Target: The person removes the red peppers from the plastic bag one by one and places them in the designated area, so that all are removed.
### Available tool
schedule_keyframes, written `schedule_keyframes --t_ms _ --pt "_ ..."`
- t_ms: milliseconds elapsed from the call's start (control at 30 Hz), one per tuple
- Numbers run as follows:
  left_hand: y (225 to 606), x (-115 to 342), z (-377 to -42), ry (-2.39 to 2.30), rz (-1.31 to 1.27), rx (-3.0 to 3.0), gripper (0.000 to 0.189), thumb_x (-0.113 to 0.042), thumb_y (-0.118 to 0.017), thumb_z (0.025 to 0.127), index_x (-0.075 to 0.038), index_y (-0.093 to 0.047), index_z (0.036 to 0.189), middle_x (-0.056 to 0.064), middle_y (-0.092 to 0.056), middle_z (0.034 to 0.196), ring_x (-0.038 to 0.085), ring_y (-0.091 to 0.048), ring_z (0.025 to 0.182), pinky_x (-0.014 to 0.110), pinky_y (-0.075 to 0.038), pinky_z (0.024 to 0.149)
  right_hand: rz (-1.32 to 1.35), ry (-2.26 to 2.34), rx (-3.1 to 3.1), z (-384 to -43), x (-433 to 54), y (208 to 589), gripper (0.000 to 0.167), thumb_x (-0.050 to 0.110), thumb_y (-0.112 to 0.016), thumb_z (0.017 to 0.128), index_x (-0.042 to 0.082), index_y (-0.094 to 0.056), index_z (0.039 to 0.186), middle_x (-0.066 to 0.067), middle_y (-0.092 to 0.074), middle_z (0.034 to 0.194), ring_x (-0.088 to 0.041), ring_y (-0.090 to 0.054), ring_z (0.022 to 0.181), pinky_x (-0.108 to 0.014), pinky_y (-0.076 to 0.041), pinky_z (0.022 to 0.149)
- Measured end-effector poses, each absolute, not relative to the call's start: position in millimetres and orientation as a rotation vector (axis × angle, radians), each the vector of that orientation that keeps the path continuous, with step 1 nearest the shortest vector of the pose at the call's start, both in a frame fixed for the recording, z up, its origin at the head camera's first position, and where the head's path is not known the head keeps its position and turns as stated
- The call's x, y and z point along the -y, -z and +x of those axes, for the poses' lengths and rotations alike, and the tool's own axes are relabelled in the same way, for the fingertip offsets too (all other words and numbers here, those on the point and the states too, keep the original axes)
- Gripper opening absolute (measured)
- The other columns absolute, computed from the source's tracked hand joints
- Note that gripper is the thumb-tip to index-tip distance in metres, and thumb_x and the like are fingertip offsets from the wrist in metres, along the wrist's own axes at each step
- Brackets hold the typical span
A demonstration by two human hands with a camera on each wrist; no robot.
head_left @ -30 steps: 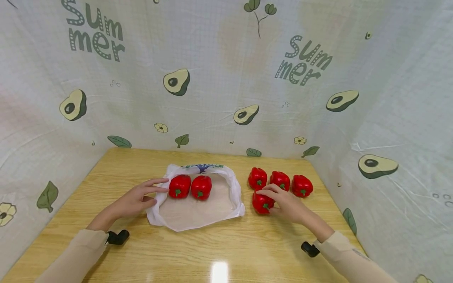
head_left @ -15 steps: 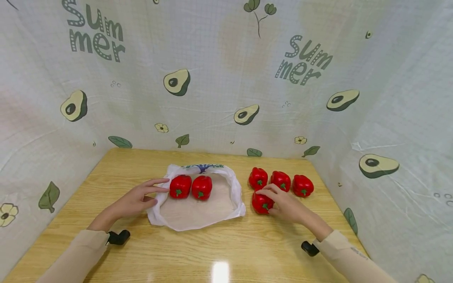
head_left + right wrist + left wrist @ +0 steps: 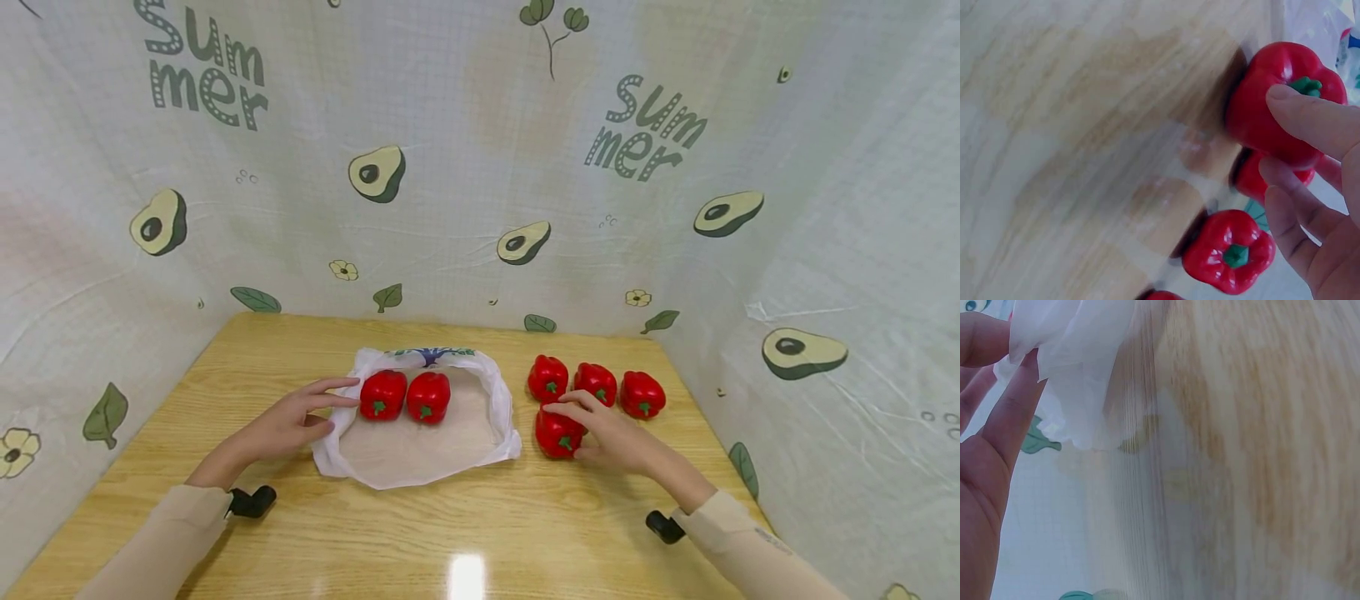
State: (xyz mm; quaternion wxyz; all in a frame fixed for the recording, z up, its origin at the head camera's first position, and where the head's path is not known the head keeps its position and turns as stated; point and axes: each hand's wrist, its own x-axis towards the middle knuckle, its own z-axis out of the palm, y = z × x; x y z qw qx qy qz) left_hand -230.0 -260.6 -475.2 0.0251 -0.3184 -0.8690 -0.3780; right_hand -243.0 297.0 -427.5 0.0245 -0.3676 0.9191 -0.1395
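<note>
A white plastic bag (image 3: 501,417) lies spread on the wooden table, its mouth facing me. Two red bell peppers, one at the left (image 3: 383,397) and one beside it (image 3: 428,398), sit inside near its back left. My left hand (image 3: 288,425) holds the bag's left rim; in the left wrist view thin plastic (image 3: 1079,362) shows at the thumb and finger. To the right of the bag, my right hand (image 3: 618,437) grips another red bell pepper (image 3: 557,435). The right wrist view shows the thumb on this pepper (image 3: 1260,106) beside its green stem.
Behind the right hand stand three more red bell peppers, at left (image 3: 547,377), middle (image 3: 595,383) and right (image 3: 642,395). A white cloth (image 3: 450,217) printed with avocados hangs around the back and sides of the table (image 3: 375,542).
The right hand and its pepper have shifted very slightly to the right and nearer to me. The left hand stays at the bag's rim.
</note>
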Motion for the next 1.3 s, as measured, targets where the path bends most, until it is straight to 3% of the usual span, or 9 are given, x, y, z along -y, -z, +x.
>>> schedule_keyframes --t_ms 100,233,467,700,867,1100,1300 --pt "475.7 260.4 -230.5 1.168 -0.991 2.680 0.045 0.011 -0.070 0.094 -0.007 -0.072 0.136 0.017 -0.048 0.160 0.028 -0.056 0.121 0.023 -0.055 0.077 -1.152 0.429 -2.850 -242.6 -300.0 420.4 0.080 0.008 -0.091 0.084 0.018 -0.054 0.154 -0.013 -0.051 0.151 -0.023 -0.070 0.098 -0.036 -0.062 0.081" --pt "474.7 259.9 -230.2 1.185 -1.000 2.671 0.046 0.011 -0.070 0.094 -0.006 -0.072 0.136 0.018 -0.048 0.160 0.024 -0.055 0.118 0.024 -0.053 0.072 -1.190 0.374 -2.883 -242.3 -302.6 407.7 0.079 0.011 -0.092 0.083 0.013 -0.055 0.153 -0.012 -0.054 0.147 -0.029 -0.071 0.106 -0.037 -0.062 0.081" --pt "472.4 261.2 -229.1 1.212 -0.984 2.688 0.045 0.009 -0.071 0.094 -0.008 -0.072 0.136 0.017 -0.048 0.160 0.025 -0.055 0.120 0.023 -0.054 0.074 -1.161 0.356 -2.952 -245.4 -290.3 382.8 0.072 0.012 -0.089 0.087 0.014 -0.057 0.152 -0.011 -0.055 0.147 -0.019 -0.069 0.098 -0.028 -0.059 0.076" --pt "472.2 261.1 -227.9 1.210 -0.978 2.692 0.044 0.008 -0.072 0.094 -0.009 -0.073 0.135 0.017 -0.049 0.160 0.035 -0.054 0.129 0.023 -0.056 0.080 -1.142 0.420 -2.952 -247.2 -258.3 368.1 0.072 0.016 -0.087 0.090 0.016 -0.055 0.154 -0.012 -0.053 0.153 -0.030 -0.067 0.118 -0.044 -0.061 0.092" --pt "472.2 260.9 -228.4 1.200 -0.990 2.670 0.044 0.009 -0.071 0.094 -0.008 -0.073 0.135 0.016 -0.049 0.160 0.029 -0.055 0.125 0.023 -0.055 0.076 -1.194 0.513 -2.929 -253.4 -230.6 366.6 0.071 0.016 -0.086 0.091 0.015 -0.054 0.154 -0.011 -0.053 0.154 -0.031 -0.060 0.130 -0.047 -0.058 0.099" --pt "473.3 261.1 -230.2 1.186 -0.995 2.657 0.046 0.011 -0.071 0.093 -0.007 -0.073 0.135 0.018 -0.049 0.160 0.022 -0.054 0.118 0.023 -0.052 0.069 -1.161 0.618 -2.819 -263.0 -189.7 371.1 0.075 0.017 -0.082 0.095 0.019 -0.046 0.160 -0.009 -0.049 0.157 -0.025 -0.067 0.109 -0.039 -0.060 0.091" --pt "474.1 262.5 -230.6 1.199 -0.984 2.682 0.047 0.012 -0.071 0.093 -0.007 -0.072 0.135 0.018 -0.048 0.160 0.020 -0.054 0.108 0.023 -0.051 0.064 -1.175 0.631 -2.742 -273.2 -156.1 381.5 0.077 0.017 -0.081 0.095 0.016 -0.042 0.162 -0.011 -0.048 0.156 -0.029 -0.068 0.109 -0.035 -0.059 0.088"
